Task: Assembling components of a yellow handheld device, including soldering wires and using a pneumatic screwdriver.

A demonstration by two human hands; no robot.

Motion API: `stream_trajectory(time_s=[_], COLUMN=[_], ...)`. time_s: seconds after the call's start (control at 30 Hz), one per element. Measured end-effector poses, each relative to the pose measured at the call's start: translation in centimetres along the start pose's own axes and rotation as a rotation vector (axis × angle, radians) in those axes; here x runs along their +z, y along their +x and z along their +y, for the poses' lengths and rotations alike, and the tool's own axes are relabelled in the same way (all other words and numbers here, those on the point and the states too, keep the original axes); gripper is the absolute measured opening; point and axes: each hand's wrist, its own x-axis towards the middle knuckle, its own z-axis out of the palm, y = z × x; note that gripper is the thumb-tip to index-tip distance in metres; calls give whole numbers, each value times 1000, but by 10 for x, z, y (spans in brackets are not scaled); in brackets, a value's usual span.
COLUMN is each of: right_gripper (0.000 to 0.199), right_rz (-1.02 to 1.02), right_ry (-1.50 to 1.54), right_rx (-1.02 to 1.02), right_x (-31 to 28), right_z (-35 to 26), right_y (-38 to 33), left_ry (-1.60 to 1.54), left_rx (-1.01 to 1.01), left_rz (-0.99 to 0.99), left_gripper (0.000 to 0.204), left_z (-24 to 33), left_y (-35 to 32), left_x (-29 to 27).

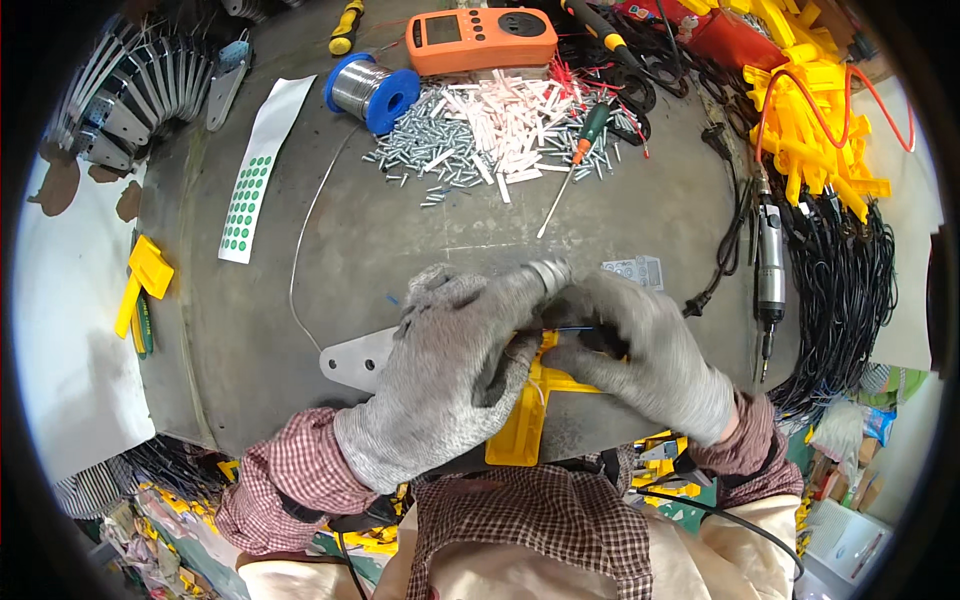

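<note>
Both my hands wear grey knit gloves and meet over a yellow plastic T-shaped housing [517, 428] near the table's front edge. My left hand [445, 365] is closed around its upper part, thumb lying along it. Curled inward from the other side, my right hand [645, 350] has its fingertips pressed together, partly blurred; what they pinch is hidden. A thin blue wire [572, 328] shows in the gap between the hands. A pale wire loop lies on the housing. A grey metal plate with holes [350, 360] sticks out from under my left hand.
Beyond the hands lie a screwdriver [592, 135], screws [425, 140], pale sleeves [500, 115], a solder spool [365, 92] and an orange meter [480, 40]. Right are a power screwdriver [770, 265], black cables [840, 290] and yellow parts [815, 130]. Left: a green-dotted sticker sheet [262, 170], metal plates [140, 85].
</note>
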Motion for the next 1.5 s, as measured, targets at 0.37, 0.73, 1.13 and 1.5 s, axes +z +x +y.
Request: stream_trajectory(time_s=[0.37,0.73,1.13,1.5], right_gripper=[14,16,19,28], right_rz=[-124,-137,223,-17], right_ry=[531,306,-105,-188], right_rx=[134,130,-350,-149], right_x=[4,3,-18,6], right_z=[32,39,23,5], right_y=[18,17,5,-17], left_ry=[-122,407,585,94], left_rx=[0,265,278,85], left_rz=[189,-220,-548,-116], left_gripper=[29,23,23,30], left_z=[-5,24,17,2], left_y=[-3,-8,-3,-20], left_x=[-18,-36,-14,-6])
